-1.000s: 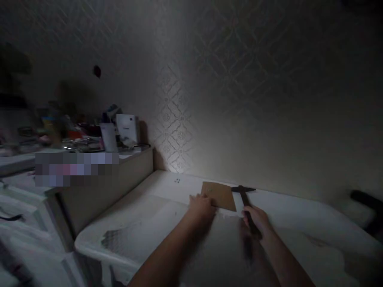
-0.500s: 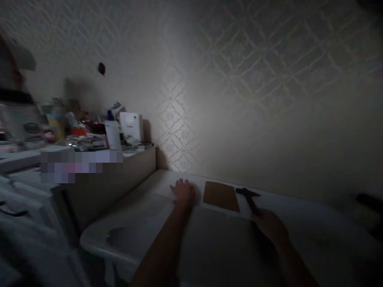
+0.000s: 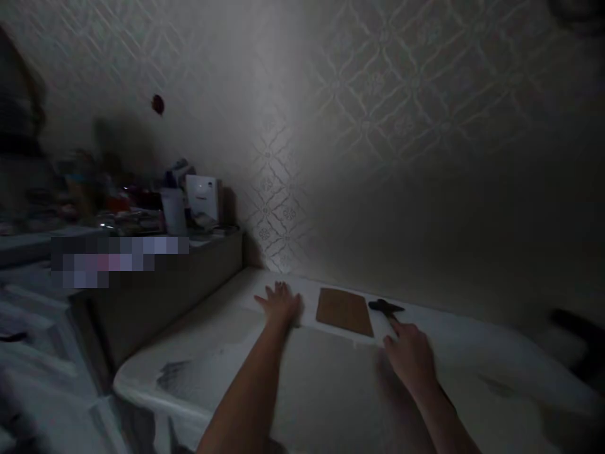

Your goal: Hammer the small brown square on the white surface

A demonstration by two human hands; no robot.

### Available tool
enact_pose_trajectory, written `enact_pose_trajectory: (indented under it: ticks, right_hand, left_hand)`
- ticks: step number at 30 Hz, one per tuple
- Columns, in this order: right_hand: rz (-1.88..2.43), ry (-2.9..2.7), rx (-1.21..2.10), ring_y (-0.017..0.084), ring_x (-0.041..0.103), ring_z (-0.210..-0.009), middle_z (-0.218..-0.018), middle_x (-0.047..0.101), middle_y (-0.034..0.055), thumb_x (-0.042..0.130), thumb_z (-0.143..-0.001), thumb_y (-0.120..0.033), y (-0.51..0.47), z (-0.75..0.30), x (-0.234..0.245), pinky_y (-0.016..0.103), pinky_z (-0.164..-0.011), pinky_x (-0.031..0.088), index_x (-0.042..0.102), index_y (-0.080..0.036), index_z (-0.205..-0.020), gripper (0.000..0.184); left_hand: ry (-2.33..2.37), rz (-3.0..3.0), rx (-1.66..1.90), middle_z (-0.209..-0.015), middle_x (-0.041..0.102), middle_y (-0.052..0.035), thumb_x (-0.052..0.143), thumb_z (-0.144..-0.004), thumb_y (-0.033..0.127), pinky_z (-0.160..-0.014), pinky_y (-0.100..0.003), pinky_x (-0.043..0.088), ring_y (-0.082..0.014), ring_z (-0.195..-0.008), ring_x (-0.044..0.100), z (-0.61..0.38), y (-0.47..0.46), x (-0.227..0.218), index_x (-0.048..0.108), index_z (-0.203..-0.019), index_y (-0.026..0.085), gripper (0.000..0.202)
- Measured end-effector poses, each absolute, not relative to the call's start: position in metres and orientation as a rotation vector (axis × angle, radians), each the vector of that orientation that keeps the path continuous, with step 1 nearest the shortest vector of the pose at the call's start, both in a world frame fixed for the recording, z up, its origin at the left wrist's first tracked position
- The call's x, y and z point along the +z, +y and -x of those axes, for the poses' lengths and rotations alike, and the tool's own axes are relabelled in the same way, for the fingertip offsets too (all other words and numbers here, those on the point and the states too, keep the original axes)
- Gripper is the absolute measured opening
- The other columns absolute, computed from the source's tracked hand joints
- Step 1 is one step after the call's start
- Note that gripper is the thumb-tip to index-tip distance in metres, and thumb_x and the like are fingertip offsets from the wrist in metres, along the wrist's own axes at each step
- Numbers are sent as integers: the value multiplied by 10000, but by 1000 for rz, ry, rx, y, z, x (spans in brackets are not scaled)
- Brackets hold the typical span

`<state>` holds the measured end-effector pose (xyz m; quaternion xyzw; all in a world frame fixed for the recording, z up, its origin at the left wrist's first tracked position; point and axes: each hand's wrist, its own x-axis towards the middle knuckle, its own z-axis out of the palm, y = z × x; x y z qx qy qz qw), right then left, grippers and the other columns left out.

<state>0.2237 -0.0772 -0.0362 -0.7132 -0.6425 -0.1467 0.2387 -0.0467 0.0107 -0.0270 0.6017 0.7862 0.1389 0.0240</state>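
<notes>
Sheet (image 3: 344, 311), brown, lies on white surface (image 3: 331, 384), now untouched: L grip (image 3: 280, 306) has moved off it to its left, fingers spread wide. R grip (image 3: 410, 353), just R of sheet, holds hammer (image 3: 386, 307), so sheet's prob. free to slip.

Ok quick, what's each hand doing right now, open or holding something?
Left hand: open, fingers spread at the white table; whether anything is under it cannot be told.
Right hand: closed, holding the hammer.
</notes>
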Motion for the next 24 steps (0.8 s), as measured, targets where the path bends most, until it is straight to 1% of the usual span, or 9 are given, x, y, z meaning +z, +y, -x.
enact_pose_trajectory:
  ticks: [3,6,10,13,15,16,19,20,24]
  right_hand:
    - [1775,-1825,-328,290,591,-1019,-1057,658,167,426,-832,-177,-74,-216,-42,392,-912,443,643,-101,-1181,418]
    - [1670,-1872,-260,291,575,-1052,-1084,646,173,412,-842,-168,-72,-213,-46,394,-928,440,636,-82,-1185,418]
    - [1590,-1936,-188,261,588,-1036,-1072,659,143,420,-839,-150,-71,-208,-51,387,-952,435,646,-118,-1169,402]
    - [1566,-1960,-138,246,586,-1058,-1085,658,127,432,-836,-144,-70,-207,-56,366,-950,440,648,-143,-1167,395]
    - [1569,-1968,-115,241,586,-1067,-1092,656,121,441,-840,-156,-70,-206,-58,355,-951,442,649,-155,-1168,388]
    - [1573,-1970,-108,240,586,-1068,-1088,657,118,442,-843,-161,-70,-206,-59,352,-955,440,650,-160,-1168,387]
    - [1573,-1982,-94,243,576,-1086,-1094,658,120,432,-850,-158,-70,-206,-60,359,-970,433,653,-154,-1169,388]
    - [1570,-1985,-89,247,573,-1090,-1099,656,125,430,-851,-154,-70,-206,-59,365,-972,431,650,-144,-1175,392]
    - [1557,-1993,-58,250,571,-1091,-1111,651,143,435,-857,-155,-72,-203,-57,363,-974,432,643,-109,-1192,396]
  left_hand:
    - [2456,-1850,468,-1544,286,-134,280,-937,472,-1056,-714,133,-401,-1404,211,46,10,-26,350,-1467,198,600]
    - [2470,-1822,496,-1516,346,-138,274,-943,456,-1060,-704,150,-379,-1389,254,45,10,-24,362,-1458,189,586]
    - [2476,-1835,530,-1476,405,-151,290,-939,457,-1064,-697,157,-366,-1351,322,45,10,-25,403,-1433,183,576]
    - [2496,-1847,529,-1443,444,-163,288,-939,445,-1055,-704,166,-366,-1326,356,46,11,-26,478,-1379,178,549]
    - [2500,-1848,507,-1453,433,-159,274,-944,434,-1050,-708,173,-367,-1334,346,46,11,-27,513,-1349,181,534]
    - [2492,-1846,489,-1476,406,-150,269,-947,430,-1048,-711,173,-368,-1350,323,47,12,-27,513,-1350,188,530]
    - [2463,-1854,465,-1544,297,-111,262,-954,430,-1044,-720,161,-370,-1399,234,48,14,-28,460,-1399,220,530]
    - [2457,-1854,462,-1551,281,-102,261,-956,427,-1044,-723,154,-370,-1407,215,48,15,-28,444,-1411,231,528]
    - [2433,-1858,445,-1537,318,-90,276,-955,419,-1049,-722,140,-370,-1408,216,48,15,-28,451,-1405,266,506]
